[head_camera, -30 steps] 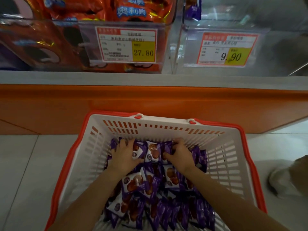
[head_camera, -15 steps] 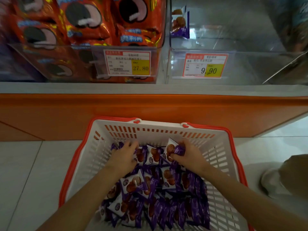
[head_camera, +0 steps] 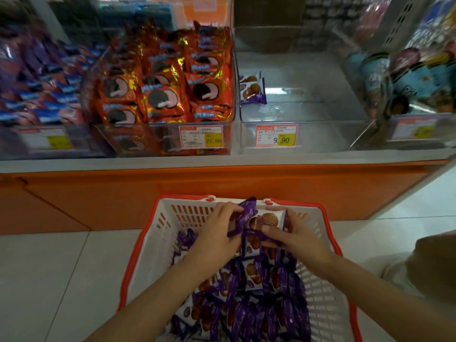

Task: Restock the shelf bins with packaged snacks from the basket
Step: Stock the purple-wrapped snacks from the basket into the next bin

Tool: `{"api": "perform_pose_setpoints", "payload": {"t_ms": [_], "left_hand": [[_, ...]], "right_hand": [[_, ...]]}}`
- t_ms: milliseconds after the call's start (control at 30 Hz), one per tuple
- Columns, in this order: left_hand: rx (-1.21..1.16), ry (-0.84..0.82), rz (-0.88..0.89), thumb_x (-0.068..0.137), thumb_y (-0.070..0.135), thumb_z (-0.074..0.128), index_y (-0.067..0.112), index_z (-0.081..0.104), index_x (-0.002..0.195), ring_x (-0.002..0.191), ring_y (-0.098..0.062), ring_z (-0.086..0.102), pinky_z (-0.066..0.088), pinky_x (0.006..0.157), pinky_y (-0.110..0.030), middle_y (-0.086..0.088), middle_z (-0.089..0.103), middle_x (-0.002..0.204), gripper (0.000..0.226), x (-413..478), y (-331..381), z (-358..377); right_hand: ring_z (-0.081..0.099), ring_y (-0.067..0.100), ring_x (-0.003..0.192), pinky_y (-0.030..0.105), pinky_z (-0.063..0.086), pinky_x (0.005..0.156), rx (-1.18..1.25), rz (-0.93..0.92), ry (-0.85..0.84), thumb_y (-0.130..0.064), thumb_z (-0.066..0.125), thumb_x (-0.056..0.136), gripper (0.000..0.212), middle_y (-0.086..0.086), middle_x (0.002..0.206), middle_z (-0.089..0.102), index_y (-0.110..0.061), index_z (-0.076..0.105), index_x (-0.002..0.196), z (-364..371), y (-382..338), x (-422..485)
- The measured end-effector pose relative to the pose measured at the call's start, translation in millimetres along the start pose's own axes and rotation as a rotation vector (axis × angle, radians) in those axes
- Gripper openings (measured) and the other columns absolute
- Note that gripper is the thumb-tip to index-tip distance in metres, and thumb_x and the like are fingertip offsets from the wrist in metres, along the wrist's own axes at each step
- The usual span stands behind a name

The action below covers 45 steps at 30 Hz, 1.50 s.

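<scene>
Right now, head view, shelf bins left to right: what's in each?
Left to right: purple-blue packets → orange cookie packs → nearly empty clear bin with purple snack packets against its left wall → light blue packs, blurred.

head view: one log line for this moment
phase: pick | left hand: grips purple packs | right hand: grips same bunch | basket: many packs inside | 9.90 bin: nearly empty

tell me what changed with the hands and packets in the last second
The left hand and right hand, earlier down in the basket, now grip purple packets lifted to its far rim. The basket stays put; the 9.90 bin is still nearly empty.
</scene>
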<state>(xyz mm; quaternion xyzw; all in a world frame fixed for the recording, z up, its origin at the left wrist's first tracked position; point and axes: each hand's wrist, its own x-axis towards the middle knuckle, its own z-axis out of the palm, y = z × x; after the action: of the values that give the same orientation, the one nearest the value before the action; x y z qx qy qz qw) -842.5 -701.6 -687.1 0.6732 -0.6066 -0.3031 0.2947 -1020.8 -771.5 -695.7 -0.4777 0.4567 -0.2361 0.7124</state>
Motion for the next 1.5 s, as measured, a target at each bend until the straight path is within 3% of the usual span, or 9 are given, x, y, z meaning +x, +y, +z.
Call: {"api": "perform_pose_setpoints", "payload": {"t_ms": [167,333,467,667,867,967,1133,1233,1500], "left_hand": [[-0.236,0.098,-0.031,0.094,0.028,0.056,0.032,0.054,0.096,0.104,0.001,0.047,0.036,0.078,-0.002,0.011,0.046,0.113,0.005,-8,33,-10],[-0.265,0.203,-0.112,0.068,0.021,0.084,0.038,0.036,0.108,0.105,-0.004,0.05,0.046,0.085,-0.014,0.013,0.044,0.117,0.065,-2,48,-23],[-0.302,0.198,-0.135,0.07,0.024,0.083,0.035,0.034,0.118,0.09,0.007,0.05,0.042,0.069,-0.001,0.026,0.046,0.102,0.069,4,63,-35],[-0.212,0.349,0.103,0.077,0.017,0.077,0.035,0.048,0.115,0.096,0.004,0.057,0.048,0.077,-0.009,0.017,0.056,0.109,0.051,20,85,-62],[0.206,0.48,0.464,0.087,0.024,0.066,0.028,0.043,0.127,0.114,0.002,0.037,0.03,0.092,-0.001,0.01,0.041,0.122,0.046,62,93,-116],[0.292,0.465,0.504,0.093,0.03,0.055,0.02,0.038,0.134,0.111,0.0,0.037,0.036,0.088,-0.006,0.006,0.034,0.123,0.046,78,91,-134],[0.321,0.484,0.506,0.09,0.022,0.045,0.018,0.04,0.131,0.085,-0.001,0.038,0.037,0.073,-0.009,0.01,0.028,0.111,0.042,99,85,-156],[0.315,0.532,0.501,0.089,0.02,0.048,0.019,0.04,0.129,0.092,-0.007,0.04,0.036,0.076,-0.01,0.006,0.032,0.112,0.041,112,80,-164],[0.134,0.542,0.484,0.087,0.013,0.066,0.019,0.041,0.131,0.102,0.01,0.05,0.04,0.086,-0.002,0.017,0.044,0.117,0.051,129,76,-168]], "right_hand": [[0.065,0.019,0.103,0.036,0.057,0.084,0.001,-0.039,0.051,-0.01,0.072,0.079,0.044,0.005,0.12,0.06,-0.022,0.055,0.118,4,-21,-19],[0.065,0.022,0.1,0.038,0.057,0.084,-0.065,-0.099,0.04,-0.007,0.076,0.075,0.042,0.006,0.113,0.063,-0.021,0.057,0.11,6,-40,-33],[0.066,0.023,0.097,0.034,0.058,0.077,-0.071,-0.167,0.032,-0.002,0.073,0.076,0.039,0.009,0.112,0.061,-0.016,0.056,0.109,3,-56,-35],[0.067,0.018,0.09,0.027,0.057,0.069,-0.11,-0.502,0.104,0.001,0.071,0.076,0.036,-0.001,0.098,0.068,-0.019,0.059,0.103,-1,-91,-35],[0.065,0.006,0.093,0.017,0.052,0.075,-0.154,-0.785,0.171,0.003,0.067,0.079,0.041,-0.006,0.104,0.061,-0.025,0.055,0.106,0,-144,-1],[0.062,0.008,0.097,0.02,0.053,0.079,-0.327,-0.886,0.294,0.001,0.07,0.08,0.045,-0.013,0.105,0.058,-0.034,0.053,0.103,2,-169,29],[0.058,0.006,0.092,0.013,0.051,0.072,-0.519,-0.79,0.395,-0.01,0.073,0.08,0.037,-0.011,0.106,0.056,-0.025,0.052,0.106,7,-199,87],[0.058,0.015,0.091,0.03,0.053,0.076,-0.744,-0.584,0.366,-0.015,0.079,0.075,0.042,0.0,0.106,0.057,-0.02,0.052,0.107,5,-221,123],[0.055,0.025,0.107,0.026,0.04,0.077,-1.448,-0.441,0.194,-0.026,0.073,0.081,0.052,0.012,0.125,0.056,-0.013,0.049,0.125,0,-237,181]]}}
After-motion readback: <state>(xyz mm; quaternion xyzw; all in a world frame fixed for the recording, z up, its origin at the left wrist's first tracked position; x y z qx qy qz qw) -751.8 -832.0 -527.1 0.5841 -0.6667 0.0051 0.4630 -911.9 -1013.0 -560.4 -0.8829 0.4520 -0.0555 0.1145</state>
